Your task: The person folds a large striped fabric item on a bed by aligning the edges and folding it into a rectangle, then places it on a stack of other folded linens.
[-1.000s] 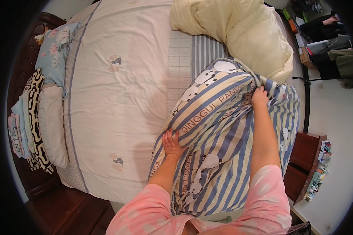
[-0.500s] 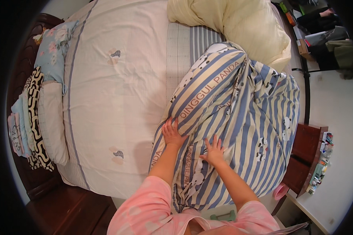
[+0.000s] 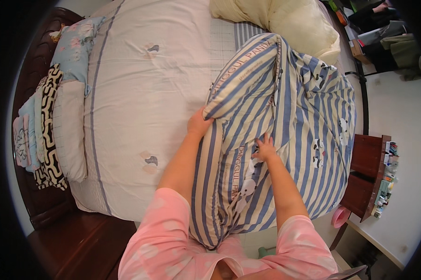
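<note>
A blue-and-cream striped quilt [image 3: 303, 135] with panda prints lies bunched over the right part of the bed. At its left edge my left hand [image 3: 200, 123] is closed on a fold of the cloth, its fingertips hidden under the fold. My right hand [image 3: 266, 149] rests on top of the quilt near its middle, fingers spread apart and holding nothing. Under the quilt and to its left is the pale bed sheet [image 3: 140, 116], printed with small dark motifs.
A cream-coloured quilt [image 3: 303, 28] is heaped at the far right. Pillows and folded cloths [image 3: 70, 126] line the dark wooden headboard [image 3: 28, 107] at left. At right stand a reddish-brown drawer unit [image 3: 366, 175] and a pink basin [image 3: 341, 216]. A dark wooden surface [image 3: 80, 238] is at lower left.
My left hand has moved farther away and from lying flat to gripping the quilt's edge, which is lifted and folded over. My right hand has slid slightly away across the quilt, still spread.
</note>
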The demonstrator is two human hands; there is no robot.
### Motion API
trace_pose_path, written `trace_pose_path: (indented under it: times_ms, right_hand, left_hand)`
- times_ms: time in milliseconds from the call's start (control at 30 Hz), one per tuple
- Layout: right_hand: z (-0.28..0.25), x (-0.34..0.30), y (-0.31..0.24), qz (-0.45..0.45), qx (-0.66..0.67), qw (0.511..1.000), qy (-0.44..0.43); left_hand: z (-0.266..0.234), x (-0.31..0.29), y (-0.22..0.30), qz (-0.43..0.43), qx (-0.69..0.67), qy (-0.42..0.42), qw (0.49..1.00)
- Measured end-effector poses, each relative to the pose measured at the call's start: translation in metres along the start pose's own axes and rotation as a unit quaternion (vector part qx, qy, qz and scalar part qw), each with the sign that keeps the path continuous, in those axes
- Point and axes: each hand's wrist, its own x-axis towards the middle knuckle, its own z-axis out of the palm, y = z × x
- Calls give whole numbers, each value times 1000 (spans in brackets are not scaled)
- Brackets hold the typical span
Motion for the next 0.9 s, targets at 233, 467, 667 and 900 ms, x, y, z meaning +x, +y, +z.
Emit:
trace_pose_path:
  times_ms: [233, 467, 667, 900]
  right_hand:
    - [32, -38, -41, -50, 46, 982, 175]
    - [68, -78, -114, -102, 81, 966, 224]
    - [94, -75, -157, -188, 174, 925, 281]
    - [92, -59, -221, -224, 359, 880, 216]
  left_hand:
    - [-58, 4, -86, -87, -294, 32, 951]
    - [-80, -19, -158, -237, -204, 114, 943]
    - [-69, -114, -89, 25, 133, 76, 988]
    - [-84, -173, -110, 28, 34, 38, 998]
